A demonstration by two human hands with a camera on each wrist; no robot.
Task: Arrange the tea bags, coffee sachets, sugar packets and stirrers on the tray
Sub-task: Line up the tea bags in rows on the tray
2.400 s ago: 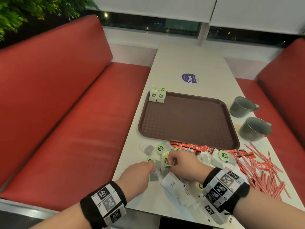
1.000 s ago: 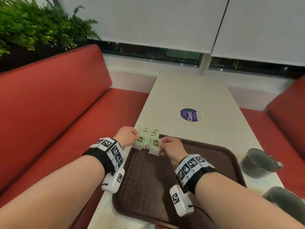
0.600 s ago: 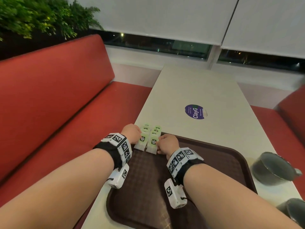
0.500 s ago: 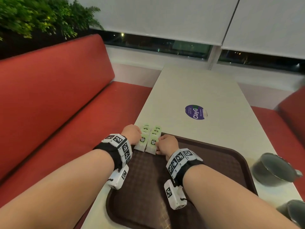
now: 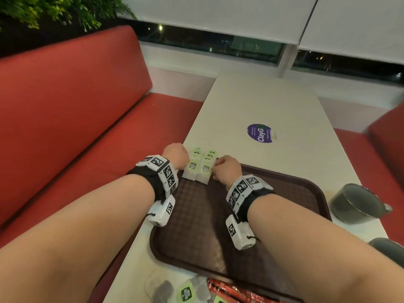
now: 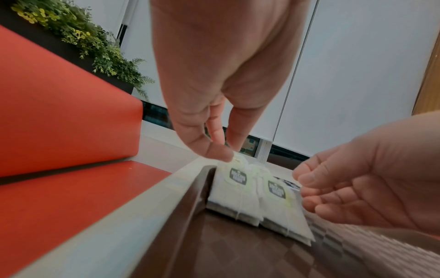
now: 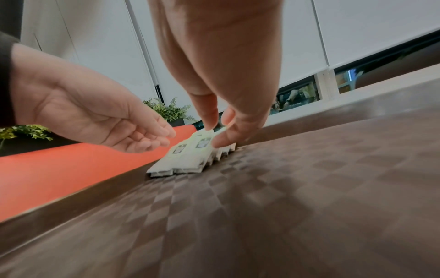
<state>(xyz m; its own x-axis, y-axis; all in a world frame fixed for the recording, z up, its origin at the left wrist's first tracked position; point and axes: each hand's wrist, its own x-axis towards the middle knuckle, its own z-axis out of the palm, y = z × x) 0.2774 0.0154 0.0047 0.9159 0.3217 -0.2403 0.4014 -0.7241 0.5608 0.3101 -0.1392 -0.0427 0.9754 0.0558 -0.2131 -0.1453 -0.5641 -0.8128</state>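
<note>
A brown tray (image 5: pixel 284 193) lies on the white table. Tea bags (image 5: pixel 197 169) with green tags lie in two overlapping rows in its far left corner. My left hand (image 5: pixel 177 156) is at the left row. In the left wrist view its thumb and fingertips (image 6: pixel 221 154) pinch the top corner of the front tea bag's tag (image 6: pixel 238 175). My right hand (image 5: pixel 225 167) is at the right row. In the right wrist view its thumb and forefinger (image 7: pixel 220 141) pinch the top of that row's front tea bag (image 7: pixel 202 144). The fingertips are hidden in the head view.
Two grey mugs (image 5: pixel 358 204) (image 5: pixel 389 248) stand right of the tray. Loose tea bags (image 5: pixel 185 291) and red sachets (image 5: pixel 231 289) lie at the table's near edge. A purple sticker (image 5: pixel 260 133) marks the far tabletop. A red bench (image 5: pixel 87 127) runs along the left.
Both hands left the loose pile at the near edge and carried tea bags to the tray's far left corner. Over the last half second they have stayed at the rows.
</note>
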